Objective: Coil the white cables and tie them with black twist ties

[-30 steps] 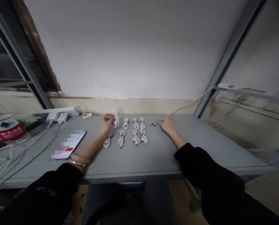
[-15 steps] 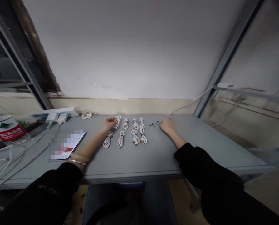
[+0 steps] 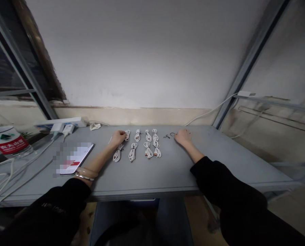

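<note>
Left hand (image 3: pixel 118 137) lowered since the prior view, fingers curled over the top-left white cable coil (image 3: pixel 127 135), partly hiding it; grip cannot be told. Right hand (image 3: pixel 183 136) palm-down just beside black twist ties (image 3: pixel 168 135), hold unclear. Seven further tied coils (image 3: pixel 132 152) on grey table (image 3: pixel 219 153); blurred flat item (image 3: pixel 74 159) unreadable.

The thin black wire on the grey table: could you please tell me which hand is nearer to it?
The right hand is nearer, resting just to the right of the thin black wire. The left hand is much further left, at a coiled white cable, with other coils between it and the wire.
</note>
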Action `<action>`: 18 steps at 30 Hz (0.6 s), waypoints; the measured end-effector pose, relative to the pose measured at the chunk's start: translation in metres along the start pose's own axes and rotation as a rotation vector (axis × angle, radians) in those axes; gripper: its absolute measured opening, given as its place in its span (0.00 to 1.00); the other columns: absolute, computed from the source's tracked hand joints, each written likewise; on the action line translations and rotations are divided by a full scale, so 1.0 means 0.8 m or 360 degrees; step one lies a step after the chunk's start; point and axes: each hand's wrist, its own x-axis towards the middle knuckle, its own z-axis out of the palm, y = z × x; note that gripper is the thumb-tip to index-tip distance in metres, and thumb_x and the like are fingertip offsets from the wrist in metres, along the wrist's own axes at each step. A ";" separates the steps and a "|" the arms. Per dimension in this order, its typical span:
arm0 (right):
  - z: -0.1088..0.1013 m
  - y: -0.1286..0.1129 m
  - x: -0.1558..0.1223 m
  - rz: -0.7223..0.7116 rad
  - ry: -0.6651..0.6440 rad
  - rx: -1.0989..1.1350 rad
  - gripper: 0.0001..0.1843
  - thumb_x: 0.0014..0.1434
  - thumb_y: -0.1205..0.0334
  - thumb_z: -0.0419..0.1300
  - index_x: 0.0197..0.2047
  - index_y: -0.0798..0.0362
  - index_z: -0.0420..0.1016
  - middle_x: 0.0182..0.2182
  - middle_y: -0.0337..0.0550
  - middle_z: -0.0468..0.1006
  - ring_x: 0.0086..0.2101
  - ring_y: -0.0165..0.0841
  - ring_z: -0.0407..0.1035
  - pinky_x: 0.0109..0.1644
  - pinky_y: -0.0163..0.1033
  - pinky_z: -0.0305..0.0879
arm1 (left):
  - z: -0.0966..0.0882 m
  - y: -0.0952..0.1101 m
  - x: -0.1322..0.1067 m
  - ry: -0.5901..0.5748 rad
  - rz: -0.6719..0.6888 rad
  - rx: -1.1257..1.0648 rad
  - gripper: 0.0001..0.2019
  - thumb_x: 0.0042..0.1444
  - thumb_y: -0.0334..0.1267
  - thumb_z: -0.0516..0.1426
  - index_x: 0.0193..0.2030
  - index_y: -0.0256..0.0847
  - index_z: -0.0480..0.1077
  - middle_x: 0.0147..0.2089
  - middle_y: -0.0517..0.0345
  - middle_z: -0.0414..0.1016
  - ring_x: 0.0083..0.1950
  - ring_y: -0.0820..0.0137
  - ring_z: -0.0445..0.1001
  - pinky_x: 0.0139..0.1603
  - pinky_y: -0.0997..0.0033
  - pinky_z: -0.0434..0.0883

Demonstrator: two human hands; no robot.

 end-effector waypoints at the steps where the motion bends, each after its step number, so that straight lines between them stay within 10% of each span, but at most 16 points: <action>1: 0.000 0.000 0.000 0.0001 0.0000 -0.0002 0.22 0.64 0.59 0.52 0.52 0.66 0.77 0.52 0.68 0.73 0.57 0.51 0.63 0.59 0.51 0.56 | 0.000 0.000 0.000 -0.0011 0.0031 0.0056 0.10 0.51 0.34 0.53 0.30 0.37 0.76 0.24 0.59 0.73 0.32 0.67 0.73 0.33 0.72 0.65; 18: -0.002 -0.001 -0.001 0.0000 -0.0003 0.0002 0.21 0.64 0.60 0.53 0.51 0.65 0.77 0.52 0.68 0.73 0.57 0.52 0.64 0.58 0.51 0.56 | -0.004 0.020 -0.016 -0.0063 0.0186 0.0628 0.12 0.55 0.36 0.52 0.30 0.37 0.76 0.38 0.43 0.80 0.49 0.56 0.76 0.51 0.66 0.67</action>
